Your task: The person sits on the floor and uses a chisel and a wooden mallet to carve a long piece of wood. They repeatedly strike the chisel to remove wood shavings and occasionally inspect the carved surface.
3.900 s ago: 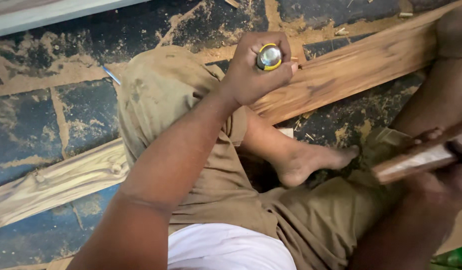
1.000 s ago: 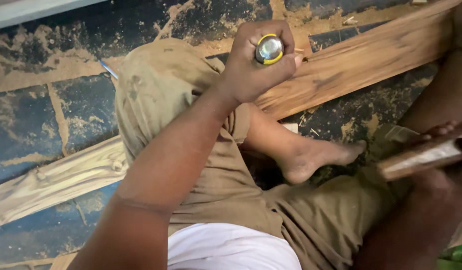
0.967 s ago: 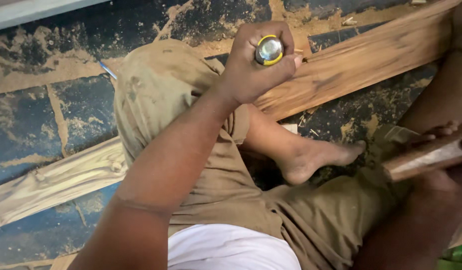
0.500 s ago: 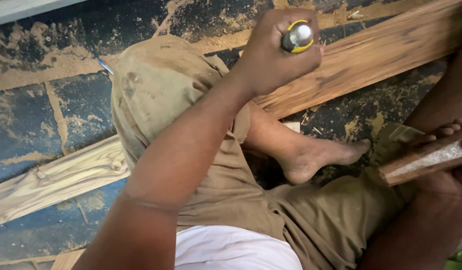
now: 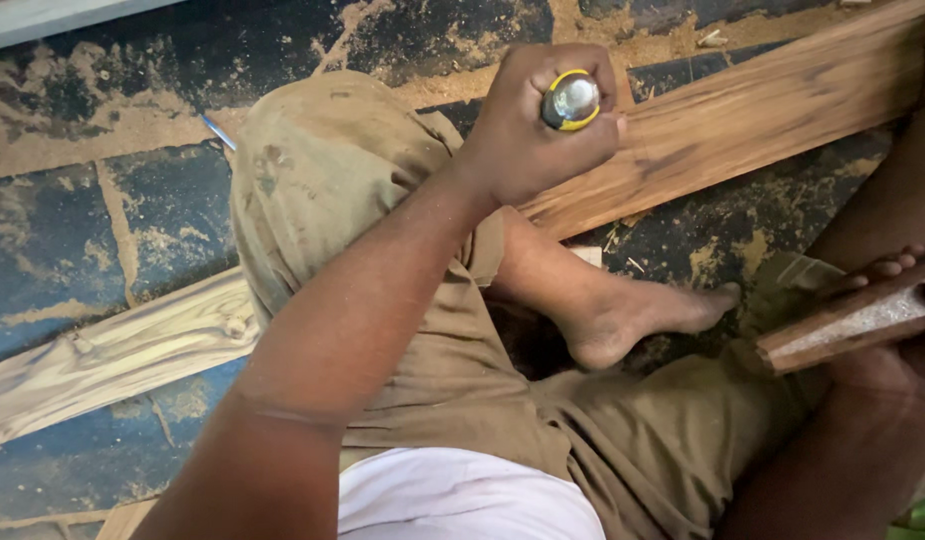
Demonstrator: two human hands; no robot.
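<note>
The left hand (image 5: pixel 527 130) is clamped around a small round tool with a yellow rim and a shiny metal face (image 5: pixel 570 100), held just above a long wooden plank (image 5: pixel 742 130) that lies slantwise across the dark, sawdust-strewn floor (image 5: pixel 72 230). The right hand (image 5: pixel 897 330), at the frame's right edge, grips a short wooden block (image 5: pixel 847 325) with a pale end face. A bare foot (image 5: pixel 632 315) rests between them, over khaki trousers (image 5: pixel 322 190).

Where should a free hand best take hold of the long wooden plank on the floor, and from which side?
Probably the bare stretch of the long wooden plank to the left of the bent knee, coming from above with fingers over both long edges. It lies flat on the dusty floor, and its middle passes under the leg, while the left hand with a yellow-rimmed tool is over the far part.
</note>
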